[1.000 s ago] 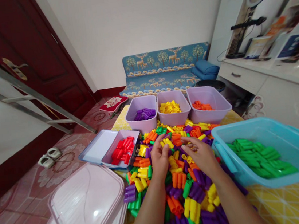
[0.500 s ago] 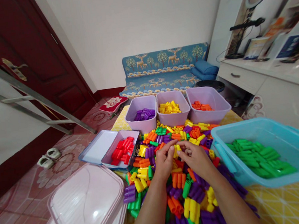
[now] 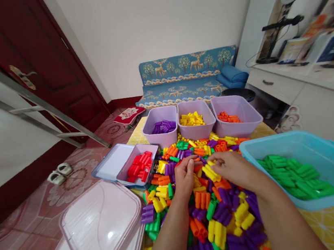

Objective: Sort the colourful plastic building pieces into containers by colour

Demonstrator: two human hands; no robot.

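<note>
Head view: I've got the right grip (image 3: 233, 168) pinched on a yellow tube block (image 3: 209, 173), block tilted just above the mixed pile of tube pieces (image 3: 201, 200) on the tabletop (image 3: 330, 222). Left grip (image 3: 185, 180) is near it, over the same pile, half curled, thumb close to forefinger; can't tell from here if it holds anything. Three pale purple tubs (image 3: 197, 132) stand in a row beyond the pile, blue tub (image 3: 280, 143) to the right.
</note>
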